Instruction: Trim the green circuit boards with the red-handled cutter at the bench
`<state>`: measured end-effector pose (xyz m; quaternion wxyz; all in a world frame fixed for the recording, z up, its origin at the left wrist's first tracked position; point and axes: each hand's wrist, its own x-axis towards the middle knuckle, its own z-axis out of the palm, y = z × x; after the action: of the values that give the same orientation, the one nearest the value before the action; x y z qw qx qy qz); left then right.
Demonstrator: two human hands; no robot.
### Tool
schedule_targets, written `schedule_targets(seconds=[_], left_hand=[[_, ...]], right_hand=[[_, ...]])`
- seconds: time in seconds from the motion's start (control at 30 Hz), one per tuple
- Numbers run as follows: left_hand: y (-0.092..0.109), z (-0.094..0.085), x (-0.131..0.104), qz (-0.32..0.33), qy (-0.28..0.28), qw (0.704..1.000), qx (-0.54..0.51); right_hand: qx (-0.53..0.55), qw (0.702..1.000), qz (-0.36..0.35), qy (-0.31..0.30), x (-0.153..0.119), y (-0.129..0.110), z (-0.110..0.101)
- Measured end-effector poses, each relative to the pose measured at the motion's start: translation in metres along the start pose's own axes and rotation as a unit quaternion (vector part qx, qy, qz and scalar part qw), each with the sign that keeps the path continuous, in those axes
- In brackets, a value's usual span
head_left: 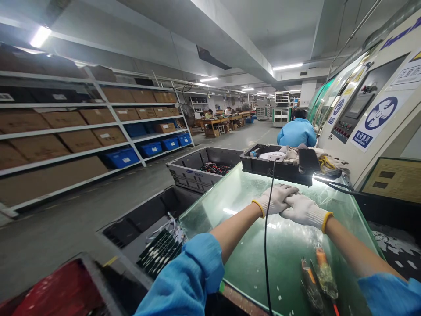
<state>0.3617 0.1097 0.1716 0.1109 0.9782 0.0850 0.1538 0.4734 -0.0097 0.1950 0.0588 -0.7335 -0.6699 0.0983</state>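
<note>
My left hand [276, 199] and my right hand [305, 211] wear white knitted gloves with yellow cuffs. They overlap above the far part of a glass tabletop [246, 237], fingers stretched out and touching each other; I see nothing held. Whether the palms rest on the glass I cannot tell. A thin black cable [266, 245] hangs down in front of my left wrist. Nearer me, two orange-handled hand tools, one on the right [325, 272] and one on the left [309, 281], lie side by side on the glass, their exact kind unclear.
Beyond my hands, a black tray [274, 170] holds a white device, cloths and a dark phone-like object [308, 160]. Grey crates on the left hold circuit boards [161, 252] and wires [215, 168]. A machine [368, 105] stands right; a person in blue [297, 131] is ahead.
</note>
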Motion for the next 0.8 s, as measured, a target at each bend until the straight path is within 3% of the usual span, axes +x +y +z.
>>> schedule_targets(seconds=[0.8], left_hand=[[-0.0043, 0.0048, -0.0014, 0.003, 0.009, 1.0, -0.012]], right_hand=[[0.009, 1.0, 0.007, 0.003, 0.0016, 0.0008, 0.0044]])
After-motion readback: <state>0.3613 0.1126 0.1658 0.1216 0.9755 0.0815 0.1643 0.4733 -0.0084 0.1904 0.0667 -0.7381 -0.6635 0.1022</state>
